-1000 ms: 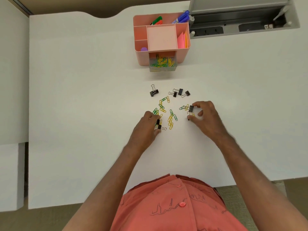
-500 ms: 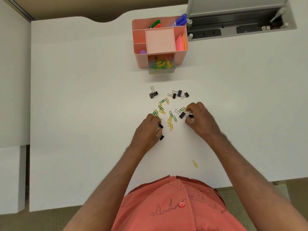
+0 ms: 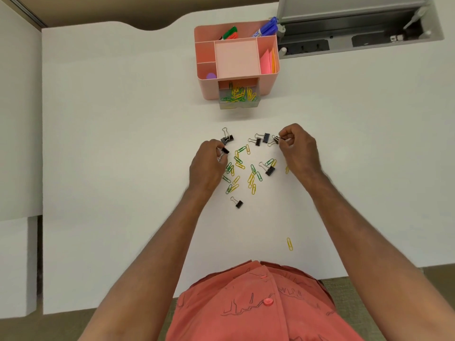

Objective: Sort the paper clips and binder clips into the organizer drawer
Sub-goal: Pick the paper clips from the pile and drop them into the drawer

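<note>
Yellow and green paper clips (image 3: 242, 168) lie scattered on the white desk (image 3: 123, 143) between my hands, with several black binder clips among them. My left hand (image 3: 208, 166) pinches a black binder clip (image 3: 224, 151), just below another binder clip (image 3: 227, 138). My right hand (image 3: 296, 148) pinches a binder clip (image 3: 275, 140) at its fingertips. Two binder clips (image 3: 261, 139) lie beside it. The pink organizer (image 3: 204, 52) stands at the back, its clear drawer (image 3: 238, 104) pulled out and holding paper clips.
One binder clip (image 3: 237, 202) lies nearer me, another (image 3: 268, 169) beside the paper clips. A lone yellow paper clip (image 3: 289, 243) lies near the desk's front edge. Markers (image 3: 264, 28) and pink sticky notes (image 3: 267, 61) fill the organizer. An open cable tray (image 3: 357, 33) sits back right.
Both hands have moved away from me toward the far binder clips. My left hand carries a binder clip forward, leaving one behind on the desk. My right hand has taken hold of the rightmost binder clip.
</note>
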`<action>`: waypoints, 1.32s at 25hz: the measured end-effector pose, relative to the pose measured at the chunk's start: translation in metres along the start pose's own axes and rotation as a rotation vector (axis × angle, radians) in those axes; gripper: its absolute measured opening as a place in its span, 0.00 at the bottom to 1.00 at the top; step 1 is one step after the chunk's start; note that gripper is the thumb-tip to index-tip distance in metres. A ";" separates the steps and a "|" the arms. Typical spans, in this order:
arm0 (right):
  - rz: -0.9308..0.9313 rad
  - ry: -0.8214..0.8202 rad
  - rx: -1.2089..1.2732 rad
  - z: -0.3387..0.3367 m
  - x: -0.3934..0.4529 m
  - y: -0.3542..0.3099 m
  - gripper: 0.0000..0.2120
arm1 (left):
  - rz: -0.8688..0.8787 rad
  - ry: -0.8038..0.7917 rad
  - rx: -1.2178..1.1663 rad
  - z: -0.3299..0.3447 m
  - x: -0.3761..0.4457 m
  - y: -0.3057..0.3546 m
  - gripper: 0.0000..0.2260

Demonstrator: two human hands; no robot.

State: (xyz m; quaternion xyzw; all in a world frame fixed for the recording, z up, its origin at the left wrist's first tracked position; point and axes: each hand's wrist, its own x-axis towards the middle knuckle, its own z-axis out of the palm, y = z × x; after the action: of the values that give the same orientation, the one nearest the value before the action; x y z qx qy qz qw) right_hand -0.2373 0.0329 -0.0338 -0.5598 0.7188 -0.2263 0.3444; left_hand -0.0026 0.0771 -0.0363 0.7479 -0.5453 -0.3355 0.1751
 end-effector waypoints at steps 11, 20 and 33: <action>-0.028 -0.011 -0.029 -0.009 -0.029 0.017 0.04 | 0.036 0.049 -0.002 0.005 -0.019 0.000 0.09; -0.192 -0.173 -0.253 0.013 -0.066 0.025 0.14 | 0.278 -0.201 0.144 0.035 -0.095 -0.020 0.16; -0.038 0.055 -0.152 -0.002 -0.018 0.031 0.12 | 0.408 -0.337 0.322 0.019 -0.086 -0.017 0.08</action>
State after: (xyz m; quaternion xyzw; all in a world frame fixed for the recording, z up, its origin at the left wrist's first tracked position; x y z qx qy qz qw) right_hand -0.2566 0.0579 -0.0497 -0.5915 0.7323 -0.1929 0.2767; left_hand -0.0195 0.1656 -0.0342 0.5750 -0.7516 -0.3222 0.0252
